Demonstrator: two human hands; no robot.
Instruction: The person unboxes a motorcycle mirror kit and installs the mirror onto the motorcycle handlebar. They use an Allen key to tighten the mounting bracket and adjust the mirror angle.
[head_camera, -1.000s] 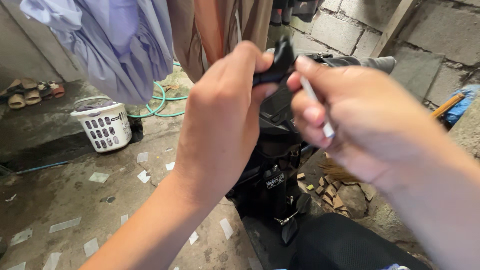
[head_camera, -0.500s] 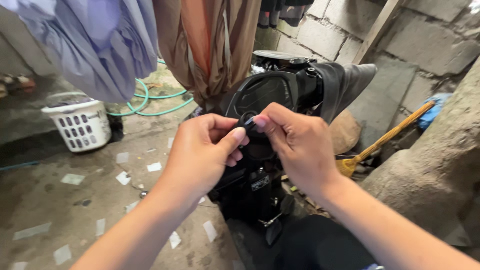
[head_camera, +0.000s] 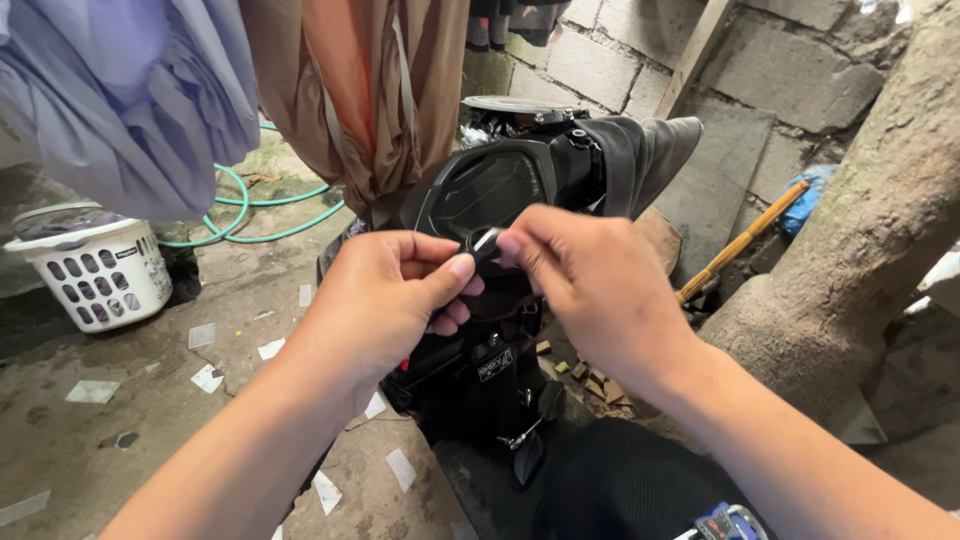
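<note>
A small black part (head_camera: 487, 243) is pinched between the fingertips of the left hand (head_camera: 385, 305) and right hand (head_camera: 590, 290), above a motorcycle's dashboard (head_camera: 490, 190); a loosened pinch could drop it onto the littered concrete floor (head_camera: 150, 400)

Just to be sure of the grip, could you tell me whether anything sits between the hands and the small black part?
Nothing visible does: the left hand and right hand both pinch the small black part directly.

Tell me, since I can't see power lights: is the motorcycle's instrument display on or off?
Off, apparently: the instrument display is uniformly dark, with no lit figures visible behind both hands.
</note>
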